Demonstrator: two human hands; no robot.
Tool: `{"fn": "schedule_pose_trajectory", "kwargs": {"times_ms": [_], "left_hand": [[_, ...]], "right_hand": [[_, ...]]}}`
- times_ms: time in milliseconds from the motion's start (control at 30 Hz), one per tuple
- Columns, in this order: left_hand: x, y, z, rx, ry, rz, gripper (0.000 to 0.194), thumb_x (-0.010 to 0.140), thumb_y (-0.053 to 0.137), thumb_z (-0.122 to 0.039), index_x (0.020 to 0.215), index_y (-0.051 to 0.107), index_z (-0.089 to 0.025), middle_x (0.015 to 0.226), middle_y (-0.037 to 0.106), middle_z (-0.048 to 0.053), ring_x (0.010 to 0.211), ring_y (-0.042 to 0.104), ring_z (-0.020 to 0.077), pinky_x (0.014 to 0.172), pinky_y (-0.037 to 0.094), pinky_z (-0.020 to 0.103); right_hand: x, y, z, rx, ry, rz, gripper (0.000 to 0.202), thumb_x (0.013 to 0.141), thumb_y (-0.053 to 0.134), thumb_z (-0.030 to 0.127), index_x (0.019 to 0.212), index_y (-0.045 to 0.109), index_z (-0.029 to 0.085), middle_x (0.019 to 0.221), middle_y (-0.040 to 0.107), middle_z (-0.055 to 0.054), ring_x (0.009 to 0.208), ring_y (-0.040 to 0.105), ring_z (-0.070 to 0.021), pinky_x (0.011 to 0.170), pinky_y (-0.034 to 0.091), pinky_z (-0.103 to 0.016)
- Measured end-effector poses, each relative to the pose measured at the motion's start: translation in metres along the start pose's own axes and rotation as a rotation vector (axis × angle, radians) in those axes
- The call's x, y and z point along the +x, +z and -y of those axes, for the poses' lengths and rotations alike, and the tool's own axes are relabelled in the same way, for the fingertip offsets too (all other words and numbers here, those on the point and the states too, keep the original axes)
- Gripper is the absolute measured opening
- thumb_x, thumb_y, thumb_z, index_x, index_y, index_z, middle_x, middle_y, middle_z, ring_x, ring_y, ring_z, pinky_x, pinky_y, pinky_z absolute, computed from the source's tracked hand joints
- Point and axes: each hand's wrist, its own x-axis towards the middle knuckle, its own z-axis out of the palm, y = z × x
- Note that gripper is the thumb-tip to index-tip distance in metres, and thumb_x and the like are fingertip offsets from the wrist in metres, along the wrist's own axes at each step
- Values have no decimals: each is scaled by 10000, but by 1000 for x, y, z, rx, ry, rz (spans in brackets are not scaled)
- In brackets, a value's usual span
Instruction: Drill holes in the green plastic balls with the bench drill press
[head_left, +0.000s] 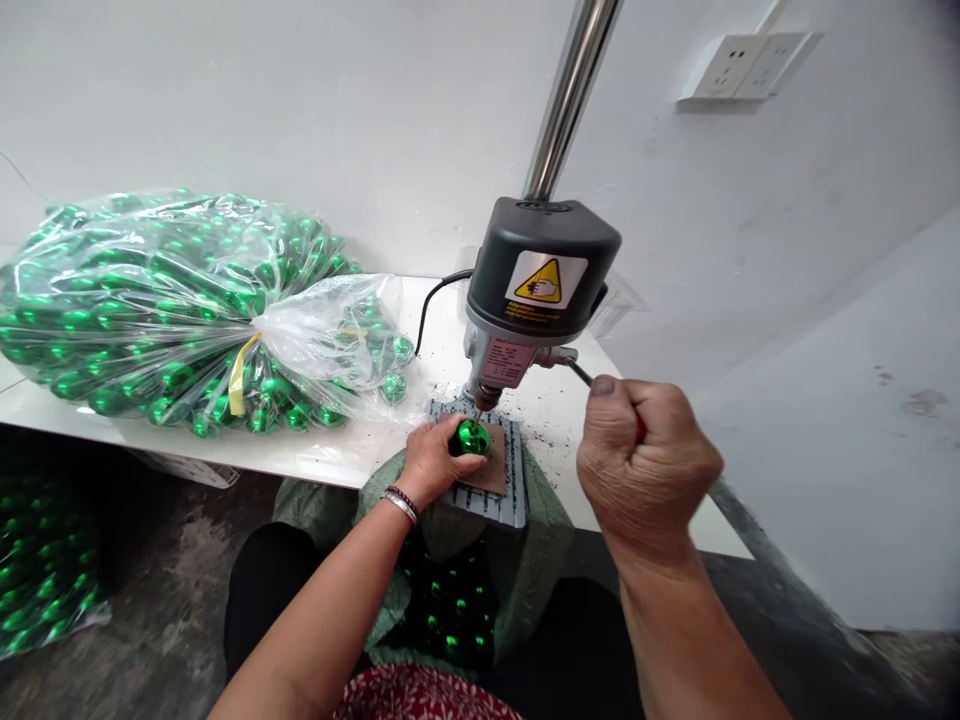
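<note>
My left hand [435, 458] grips a shiny green ball [473, 437] on a brown board [491, 468], which lies on the grey slotted base [512, 500] of a bench drill press. Directly over the ball sits the chuck [487, 397] with its bit; whether the bit touches the ball I cannot tell. My right hand [645, 460] is closed around the feed lever [581, 372] at the right side of the drill head [544, 270]. A bit of red on the lever's grip shows between the fingers.
A tied clear plastic bag of green balls [172, 310] fills the left of the white table [315, 455]. Dark shavings are scattered around the base. An open green sack [540, 550] with more balls hangs below the table edge. Another bag of balls [45, 560] stands on the floor.
</note>
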Motion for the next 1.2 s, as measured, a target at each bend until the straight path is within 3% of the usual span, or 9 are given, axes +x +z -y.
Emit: {"fn": "schedule_pose_trajectory", "kwargs": {"times_ms": [333,467,633,833,933,1000,1067,1133,1200], "left_hand": [[0,-1,-2,-25,-27,-1,546,744,782,-410,1258,658,-273,1120,737,55,1105,612,308,992,445,432],[1,-1,0,-64,-6,-23,507,720,796,-394,1195,685,-254,1041,745,43,1041,631,295,967,461,426],[-9,-11,8,-290,95,14,504,716,791,-291,1202,671,-232,1047,738,20,996,656,229,944,497,356],[-40,-32,27,-269,165,167,744,616,893,-340,1307,647,-214,1331,664,111,1282,555,303,1129,404,442],[-47,-43,32,-306,231,230,684,645,879,-395,1271,673,-215,1323,680,102,1243,595,281,1101,442,409],[-45,-50,33,-288,154,115,474,791,760,-404,1217,701,-203,1189,740,89,1071,670,236,993,512,366],[-35,-58,33,-149,30,-110,319,909,607,-352,1154,724,-184,1067,763,93,942,682,219,924,531,361],[-18,-70,35,94,-63,-316,295,937,513,-250,1111,739,-172,1095,750,124,1010,664,262,976,495,415],[3,-83,40,322,-122,-375,331,912,467,-148,1082,751,-168,1208,711,157,1171,605,330,1049,432,480]], "right_hand": [[-24,8,-6,21,-49,-29,311,921,497,318,654,511,159,542,482,10,524,389,-57,538,295,-227],[18,8,-3,54,62,-18,362,913,469,409,655,507,158,518,427,30,487,325,-44,508,247,-219],[78,8,7,50,398,225,326,883,548,375,658,460,158,541,395,56,536,298,-34,592,274,-216],[80,11,13,72,457,193,285,893,551,317,677,461,153,594,433,57,589,338,-34,648,285,-226],[77,12,12,87,446,162,267,895,538,303,687,460,153,599,428,61,586,334,-30,649,285,-225],[77,13,12,103,432,146,257,892,534,294,690,461,151,602,429,62,588,333,-28,649,287,-222],[78,13,12,117,429,136,248,882,542,281,687,461,151,597,427,61,588,334,-30,645,291,-223],[78,14,13,119,456,139,241,873,557,264,682,460,153,592,423,59,586,337,-34,646,302,-231],[79,14,14,108,492,151,241,871,566,251,679,457,154,597,426,55,590,344,-37,660,316,-241]]}}
